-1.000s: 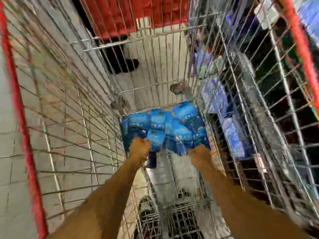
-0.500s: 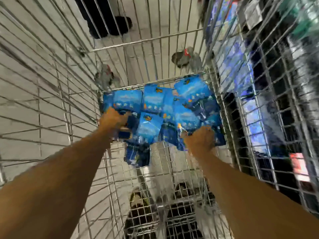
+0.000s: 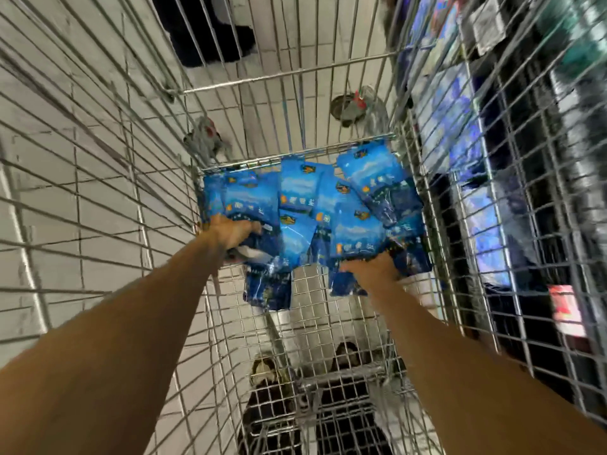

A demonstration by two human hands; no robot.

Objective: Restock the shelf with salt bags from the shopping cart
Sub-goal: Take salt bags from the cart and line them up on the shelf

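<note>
Cart (image 3: 328,326), far end: salt bags (image 3: 345,205) heaped. Your left hand (image 3: 235,229) and right hand (image 3: 371,272) are each gripping a bag, fingers curled.

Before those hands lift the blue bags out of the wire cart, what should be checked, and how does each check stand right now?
1. Left hand has a grip on blue plastic salt bags: ok.
2. Right hand grips a bag: ok.
3. How many bags each hand holds: cannot tell.
4. Bags lie at the far end of the metal wire shopping cart, within reach: ok.
5. Free space on the shelf at right: cannot tell, blurred.
</note>
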